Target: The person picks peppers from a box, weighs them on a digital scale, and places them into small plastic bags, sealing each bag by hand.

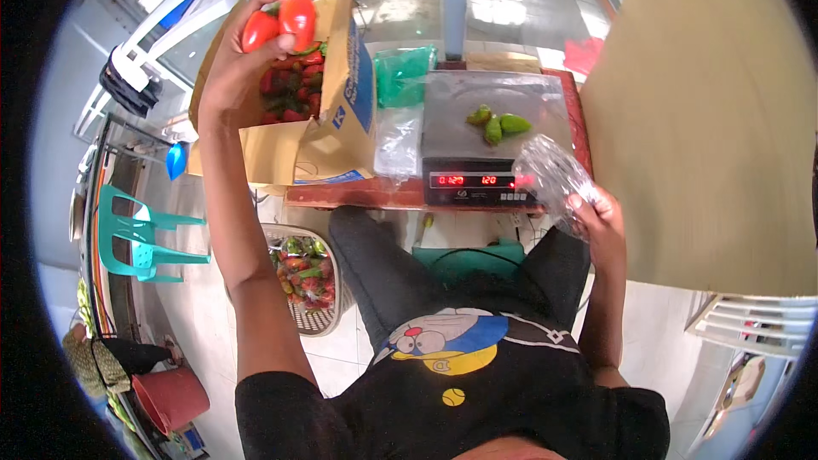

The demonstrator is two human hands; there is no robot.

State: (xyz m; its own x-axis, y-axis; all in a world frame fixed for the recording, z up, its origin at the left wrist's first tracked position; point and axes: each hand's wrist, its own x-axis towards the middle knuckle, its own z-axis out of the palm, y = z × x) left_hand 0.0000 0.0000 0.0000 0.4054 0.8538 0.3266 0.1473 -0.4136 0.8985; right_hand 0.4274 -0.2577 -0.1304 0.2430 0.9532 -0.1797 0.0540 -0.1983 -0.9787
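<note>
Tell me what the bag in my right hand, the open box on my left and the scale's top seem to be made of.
Bag: thin, clear plastic film, given its see-through crinkles and bright glints.
Box: matte brown cardboard, by its stiff flaps and tan surface.
Scale's top: probably metal, smooth gray with a dull sheen, though plastic isn't ruled out.

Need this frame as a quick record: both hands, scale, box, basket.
left hand: gripping shiny red vegetables above the box
right hand: holding a clear plastic bag by the scale's front right corner
scale: green peppers on top, red display lit
box: cardboard, open, red and green vegetables inside
basket: on floor, left of the person's legs, red and green vegetables inside
</note>
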